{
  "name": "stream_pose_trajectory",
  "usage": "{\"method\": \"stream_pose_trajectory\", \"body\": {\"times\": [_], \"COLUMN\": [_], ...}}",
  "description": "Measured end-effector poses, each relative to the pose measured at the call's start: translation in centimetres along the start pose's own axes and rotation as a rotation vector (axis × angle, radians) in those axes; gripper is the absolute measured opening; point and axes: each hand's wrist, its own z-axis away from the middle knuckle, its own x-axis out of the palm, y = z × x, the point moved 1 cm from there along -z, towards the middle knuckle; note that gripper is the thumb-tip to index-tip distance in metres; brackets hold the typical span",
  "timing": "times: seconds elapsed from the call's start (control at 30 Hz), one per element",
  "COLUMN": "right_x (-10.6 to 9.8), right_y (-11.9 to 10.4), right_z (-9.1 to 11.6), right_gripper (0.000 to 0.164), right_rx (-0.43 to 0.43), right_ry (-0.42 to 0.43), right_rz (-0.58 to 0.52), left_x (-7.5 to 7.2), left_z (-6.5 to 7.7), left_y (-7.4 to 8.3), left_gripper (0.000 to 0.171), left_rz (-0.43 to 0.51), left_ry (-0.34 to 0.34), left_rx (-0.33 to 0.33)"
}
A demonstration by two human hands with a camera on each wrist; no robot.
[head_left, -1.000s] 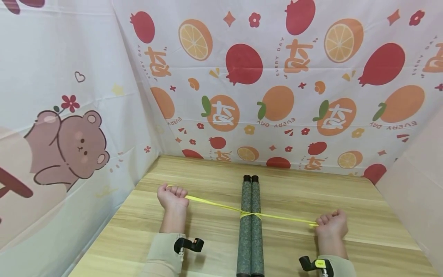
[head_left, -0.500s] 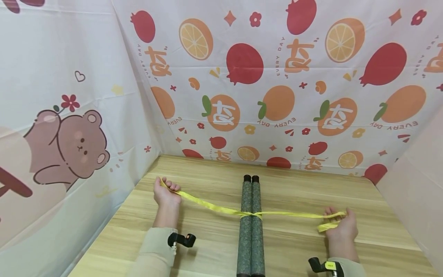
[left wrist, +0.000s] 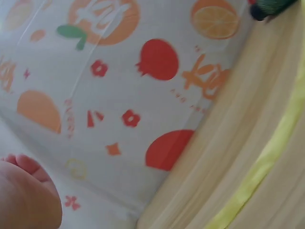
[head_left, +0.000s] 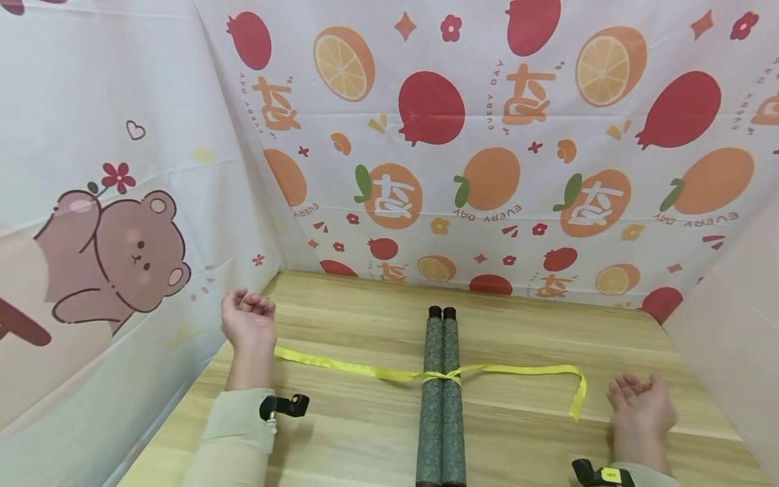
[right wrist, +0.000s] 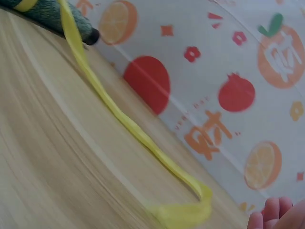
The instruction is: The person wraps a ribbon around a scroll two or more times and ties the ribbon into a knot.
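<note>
Your left grip [head_left: 249,325] and right grip [head_left: 642,411] are loosely curled and empty, and the green rods [head_left: 432,419] lie roughly midway between them, pointing forward, their yellow ribbon [head_left: 392,375] trailing sideways toward each.

Here's the worktop [head_left: 523,433], pale wood grain throughout, and on it two green rolls [head_left: 430,426] lie side by side, yellow ribbon [head_left: 347,367] round both, ends stretching either way.
</note>
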Motion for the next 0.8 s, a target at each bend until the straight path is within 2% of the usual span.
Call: {"method": "stream_pose_trajectory", "body": {"times": [0.13,0.23,0.37,0.47,0.57,0.67,0.8], "right_x": [1.2,2.2,3.5,4.5,5.3,5.8,6.3], "right_y": [1.8,3.3,5.1,6.6,8.3,10.1,12.3], "right_z": [0.6,1.2,1.9,2.3,2.5,2.8,3.2], "right_gripper": [0.024,0.025,0.024,0.023,0.023,0.021,0.031], "right_rx": [-0.039,-0.047,-0.030,0.036,0.073,0.023,-0.031], "right_ry": [-0.041,-0.088,-0.174,-0.316,-0.499,-0.634,-0.748], "right_rz": [0.029,0.060,0.158,0.329,0.563,0.801,1.080], "left_x": [0.1,0.1,0.0,-0.3,-0.8,-1.2,-1.7], "left_z": [0.6,1.6,3.1,4.3,5.4,6.4,7.7], "left_y": [-2.9,-5.4,-8.6,-10.7,-12.4,-13.8,-15.1], "left_gripper": [0.021,0.020,0.018,0.022,0.027,0.031,0.039], "left_rz": [-0.127,-0.231,-0.451,-0.709,-0.977,-1.192,-1.369], "left_ry": [-0.088,-0.129,-0.219,-0.354,-0.518,-0.673,-0.841], "left_rx": [-0.078,-0.140,-0.248,-0.347,-0.426,-0.471,-0.493]}}
